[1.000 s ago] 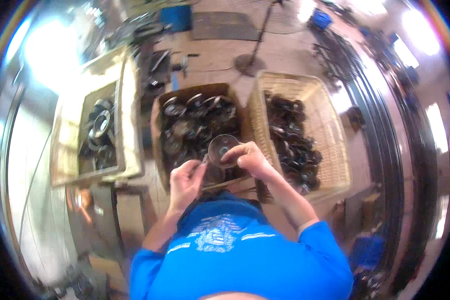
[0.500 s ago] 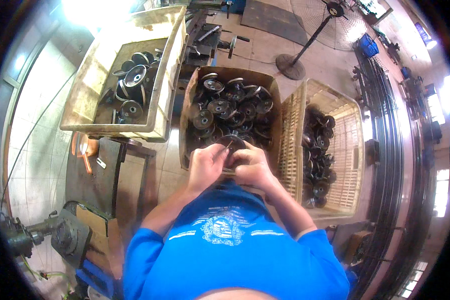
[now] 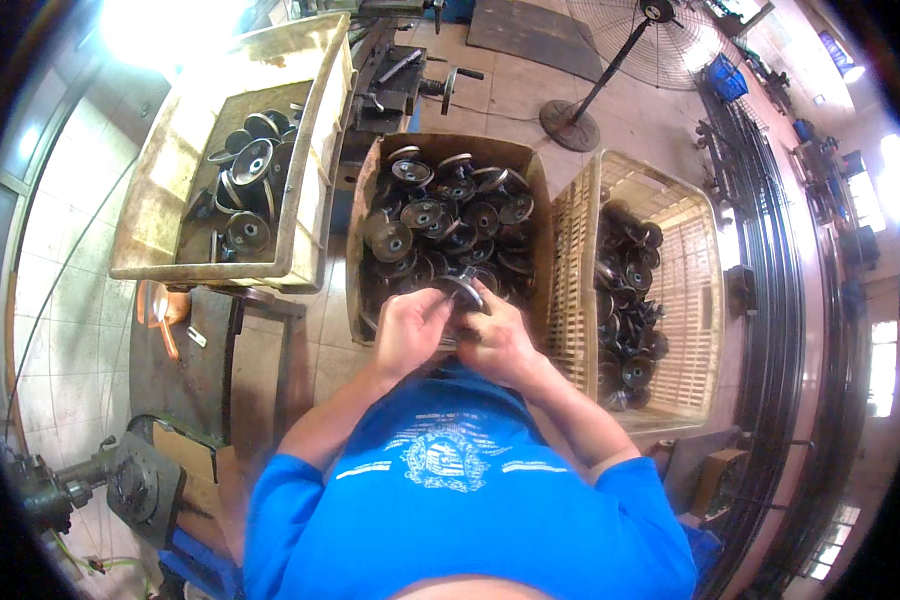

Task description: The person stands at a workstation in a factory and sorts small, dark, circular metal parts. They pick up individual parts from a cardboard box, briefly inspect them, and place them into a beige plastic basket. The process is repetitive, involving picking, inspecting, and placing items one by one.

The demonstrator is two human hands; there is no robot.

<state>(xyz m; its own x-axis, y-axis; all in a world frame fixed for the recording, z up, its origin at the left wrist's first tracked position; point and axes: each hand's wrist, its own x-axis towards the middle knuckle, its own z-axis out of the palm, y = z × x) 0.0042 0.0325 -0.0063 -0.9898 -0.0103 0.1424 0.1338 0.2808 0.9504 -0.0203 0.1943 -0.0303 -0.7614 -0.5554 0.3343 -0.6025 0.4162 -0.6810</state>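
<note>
Between my two hands, in front of my body, is a dark round metal wheel (image 3: 460, 288) with a shiny rim, tilted on edge. My left hand (image 3: 410, 330) pinches its left side with thumb and fingers. My right hand (image 3: 498, 338) is closed round its right and lower side; those fingertips are partly hidden. Both hands are over the near edge of a cardboard box (image 3: 542, 200), which is heaped with several similar dark wheels (image 3: 422, 213), some with short hubs or stems.
On the left, a dirty cream plastic crate (image 3: 195, 270) holds several more wheels. To the right, a slatted cream crate (image 3: 690, 330) is part filled with dark wheels. An orange-handled tool (image 3: 170, 340) lies on a dark bench (image 3: 185, 385). A pedestal fan (image 3: 570, 125) and metal bars (image 3: 770, 270) stand beyond.
The wheel has been tipped, so its rim now shows edge-on. My right hand has turned and shifted slightly around it. The whole view has moved a little.
</note>
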